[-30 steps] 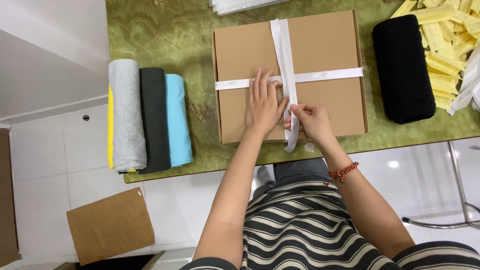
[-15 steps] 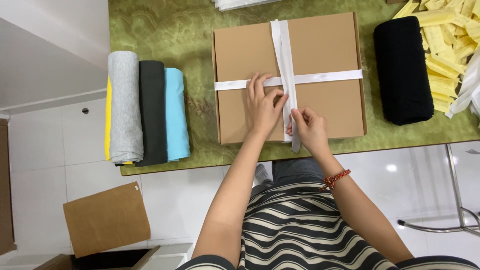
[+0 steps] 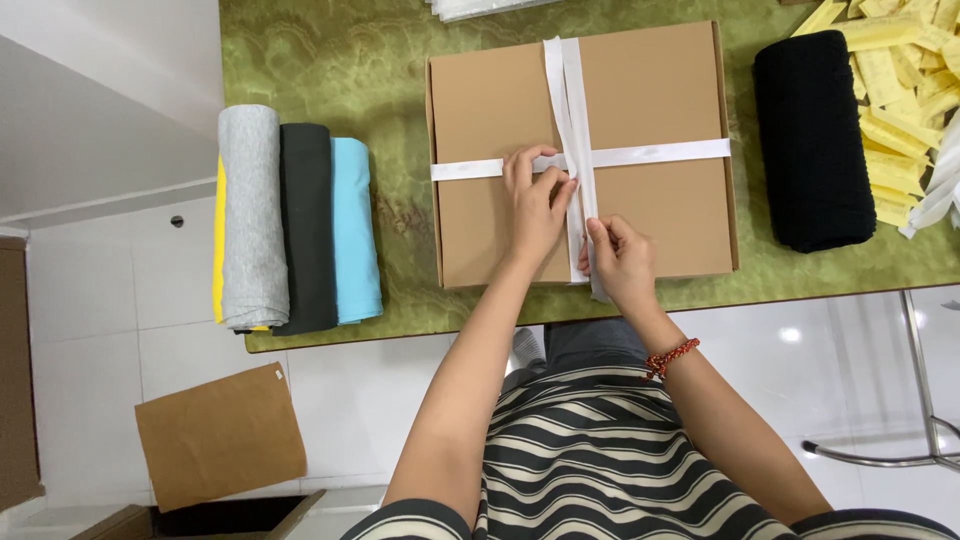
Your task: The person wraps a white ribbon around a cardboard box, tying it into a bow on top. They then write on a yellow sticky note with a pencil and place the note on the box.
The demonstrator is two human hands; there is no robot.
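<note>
While the flat brown cardboard box [image 3: 660,130] lies closed on the green marbled table [image 3: 330,50], a white ribbon [image 3: 650,155] crosses it both ways, one band running across its width and a doubled band running down its length, the two meeting a little left of the box's middle. Left of the box, well apart from it, sits a row of rolled cloths touching side by side: a light blue roll [image 3: 355,230] nearest the box, then a dark charcoal roll [image 3: 307,225], then a grey roll [image 3: 252,215], with a yellow edge [image 3: 217,240] showing beyond the grey one. Right of the box lies a black knitted roll [image 3: 815,135], and past that a heap of yellow paper tags [image 3: 895,90] at the table's corner. Above the box, at the far edge, part of a stack of clear bags [image 3: 480,8] shows. On the white tiled floor below and left of the box lies a flat brown paper envelope [image 3: 220,435]. The box's lid is down, so what it holds cannot be told. The left hand [image 3: 535,205] rests on the box at the ribbon crossing, fingers curled and pressing the ribbon there against the lid. The right hand [image 3: 620,260], with a red beaded bracelet [image 3: 672,357] at its wrist, sits at the near edge of the box and pinches the lengthwise ribbon between thumb and fingertips, the loose tail hanging over the box's edge.
</note>
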